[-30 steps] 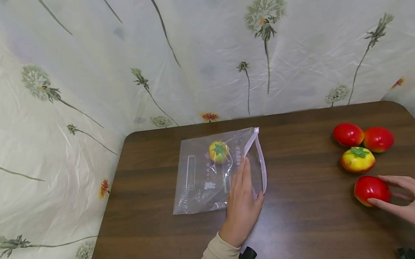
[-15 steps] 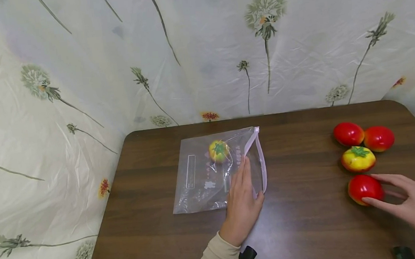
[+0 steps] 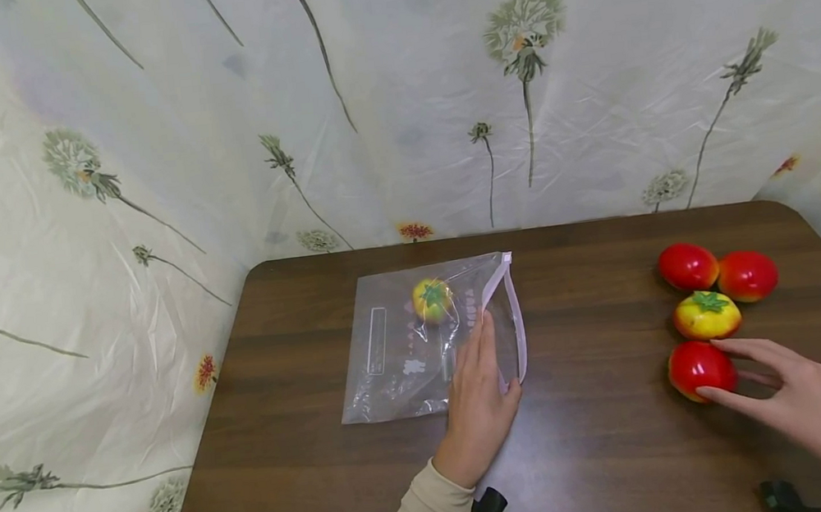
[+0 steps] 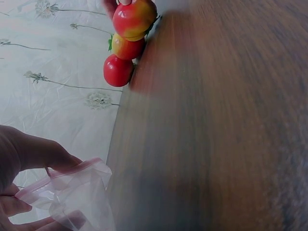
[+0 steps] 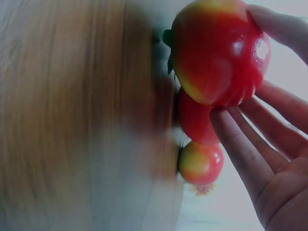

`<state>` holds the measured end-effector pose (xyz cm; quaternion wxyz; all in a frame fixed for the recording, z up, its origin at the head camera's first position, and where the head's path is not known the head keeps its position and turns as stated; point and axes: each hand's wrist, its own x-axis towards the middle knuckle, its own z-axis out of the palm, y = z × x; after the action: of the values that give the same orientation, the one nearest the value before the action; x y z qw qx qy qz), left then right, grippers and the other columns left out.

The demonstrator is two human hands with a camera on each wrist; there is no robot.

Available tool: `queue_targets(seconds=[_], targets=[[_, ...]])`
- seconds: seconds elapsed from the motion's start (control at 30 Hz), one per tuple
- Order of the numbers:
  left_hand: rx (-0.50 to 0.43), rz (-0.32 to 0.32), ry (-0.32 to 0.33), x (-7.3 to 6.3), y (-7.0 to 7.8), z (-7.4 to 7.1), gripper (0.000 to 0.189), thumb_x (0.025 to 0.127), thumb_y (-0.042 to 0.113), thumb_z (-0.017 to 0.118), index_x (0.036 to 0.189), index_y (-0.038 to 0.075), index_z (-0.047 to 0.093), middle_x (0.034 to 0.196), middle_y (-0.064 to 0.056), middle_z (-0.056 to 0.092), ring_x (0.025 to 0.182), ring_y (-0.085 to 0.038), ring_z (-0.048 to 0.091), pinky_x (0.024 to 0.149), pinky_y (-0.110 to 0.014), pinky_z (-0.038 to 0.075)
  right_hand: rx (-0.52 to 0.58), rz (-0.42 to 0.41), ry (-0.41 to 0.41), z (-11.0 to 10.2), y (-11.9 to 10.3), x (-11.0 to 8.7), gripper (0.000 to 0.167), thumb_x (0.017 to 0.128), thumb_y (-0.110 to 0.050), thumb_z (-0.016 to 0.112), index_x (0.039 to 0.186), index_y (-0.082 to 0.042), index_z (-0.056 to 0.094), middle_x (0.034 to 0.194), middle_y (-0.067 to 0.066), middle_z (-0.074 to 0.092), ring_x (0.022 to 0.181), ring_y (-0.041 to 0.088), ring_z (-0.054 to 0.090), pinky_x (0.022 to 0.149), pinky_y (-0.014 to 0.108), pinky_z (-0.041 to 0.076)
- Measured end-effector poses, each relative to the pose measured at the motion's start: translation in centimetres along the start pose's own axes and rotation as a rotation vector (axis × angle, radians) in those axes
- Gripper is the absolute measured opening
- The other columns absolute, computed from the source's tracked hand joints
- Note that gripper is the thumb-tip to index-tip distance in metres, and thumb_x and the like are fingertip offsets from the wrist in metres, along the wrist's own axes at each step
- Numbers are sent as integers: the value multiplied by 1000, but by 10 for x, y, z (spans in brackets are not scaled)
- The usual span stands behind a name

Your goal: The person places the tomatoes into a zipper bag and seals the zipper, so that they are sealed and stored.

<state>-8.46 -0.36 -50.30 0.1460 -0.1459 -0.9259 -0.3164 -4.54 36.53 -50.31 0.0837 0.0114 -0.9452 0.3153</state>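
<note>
My left hand (image 3: 478,402) lies at the mouth of a clear zip bag (image 3: 386,390) with a pink zip strip, fingers mostly straight against the plastic. In the left wrist view, the thumb and fingers stand apart at the strip of the bag (image 4: 79,192). Inside the bag is a yellow-green tomato (image 3: 432,299) with a green leafy top. At the right, my right hand (image 3: 795,392) grips a glossy red tomato (image 3: 699,370) between thumb and fingers; the right wrist view shows yellow on this tomato (image 5: 216,53). Whether it touches the table is unclear.
Just beyond the held tomato sit a yellow-and-red tomato (image 3: 706,316) and two red tomatoes, one left (image 3: 688,265) and one right (image 3: 748,275). The brown wooden table (image 3: 592,296) ends at a wall covered with dandelion-print sheeting (image 3: 413,124).
My right hand has moved left and slightly away from me with the red tomato, bringing it in front of the yellow-and-red one. The left hand and the bag have stayed in place.
</note>
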Motion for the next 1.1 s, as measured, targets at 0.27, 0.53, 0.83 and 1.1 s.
queue_targets(seconds=[0.27,0.53,0.83,1.1], targets=[[6,5,4,0,0,-1,103,76,9,89,161,3,31,167,-11,38,143,-29,51,114,-42,48,15,-24,-25,2,-10,6,67,70,-25,97,124,1,68,126,30,63,94,-38,34,66,-5,41],[2,7,4,0,-1,-1,103,77,9,89,161,3,30,167,-12,37,145,-30,50,115,-43,47,36,-72,-56,5,-20,17,68,67,-20,98,126,-3,69,128,21,66,93,-35,41,70,-5,42],[5,1,2,1,-1,-2,103,76,9,89,161,3,30,167,-11,37,143,-30,51,115,-42,48,91,-212,-55,15,-39,31,64,67,-15,98,124,-8,70,121,-16,64,100,-31,47,76,-5,44],[-12,-9,-7,0,-1,-2,104,77,8,89,162,5,28,168,-10,35,144,-29,50,114,-43,49,123,-250,-91,23,-57,41,62,69,-16,97,124,-9,70,118,13,69,103,-26,49,81,-5,43]])
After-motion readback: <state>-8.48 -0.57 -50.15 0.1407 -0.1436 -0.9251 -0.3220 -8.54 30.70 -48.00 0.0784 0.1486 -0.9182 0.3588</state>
